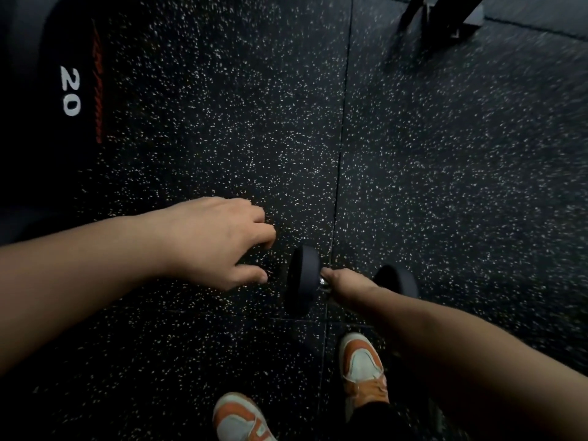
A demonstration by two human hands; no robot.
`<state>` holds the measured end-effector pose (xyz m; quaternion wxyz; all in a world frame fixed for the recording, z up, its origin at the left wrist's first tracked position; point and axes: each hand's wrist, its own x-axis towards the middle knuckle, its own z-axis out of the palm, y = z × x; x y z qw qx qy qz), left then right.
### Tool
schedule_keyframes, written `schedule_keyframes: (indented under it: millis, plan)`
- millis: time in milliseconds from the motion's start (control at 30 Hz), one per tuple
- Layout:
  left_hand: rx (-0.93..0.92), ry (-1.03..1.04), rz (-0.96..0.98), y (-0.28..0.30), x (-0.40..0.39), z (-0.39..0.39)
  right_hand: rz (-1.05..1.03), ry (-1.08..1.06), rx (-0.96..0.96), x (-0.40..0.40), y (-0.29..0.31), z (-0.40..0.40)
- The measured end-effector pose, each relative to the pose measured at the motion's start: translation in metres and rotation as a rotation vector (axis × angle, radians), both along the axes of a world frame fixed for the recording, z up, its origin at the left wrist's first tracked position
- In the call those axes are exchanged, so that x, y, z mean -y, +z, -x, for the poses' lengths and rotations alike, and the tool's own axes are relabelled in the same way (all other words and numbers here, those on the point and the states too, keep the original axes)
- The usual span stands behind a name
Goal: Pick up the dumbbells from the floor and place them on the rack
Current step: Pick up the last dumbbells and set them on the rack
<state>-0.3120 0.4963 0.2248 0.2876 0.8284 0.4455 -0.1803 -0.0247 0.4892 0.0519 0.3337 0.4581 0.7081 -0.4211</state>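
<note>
view from the head, looking down at a dark speckled floor. a black dumbbell lies low in the middle, just ahead of the person's feet, crossing a seam between floor tiles; whether it rests on the floor or is lifted just clear cannot be told from this angle. its left head is fully seen, its right head partly hidden behind the forearm. the right hand is wrapped around the handle between the two heads, fingers clenched on the metal bar, a short bright part of which shows beside the thumb. the left hand hovers just left of the dumbbell, fingers loosely curled and released, holding nothing. two orange and white shoes stand at the bottom edge. at upper left, a large black weight marked "20". at upper right, a blurred dark metal frame meets the floor.
</note>
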Motion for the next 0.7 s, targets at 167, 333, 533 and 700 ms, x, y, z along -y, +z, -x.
schedule_keyframes:
  millis: [167, 333, 533, 700]
  plan:
    - [0.003, -0.002, 0.015, -0.007, 0.003, 0.003, -0.045, 0.013, 0.011, -0.003, 0.048, 0.0]
    - [0.068, 0.094, 0.049, -0.001, 0.004, 0.01, -0.066, 0.031, 0.019, -0.006, 0.094, 0.007]
    - [0.093, 0.17, 0.004, 0.043, 0.005, 0.019, -0.078, 0.027, 0.024, -0.008, 0.148, 0.018]
    - [0.128, 0.301, -0.026, 0.103, 0.01, 0.022, -0.096, 0.035, 0.002, -0.007, 0.212, 0.031]
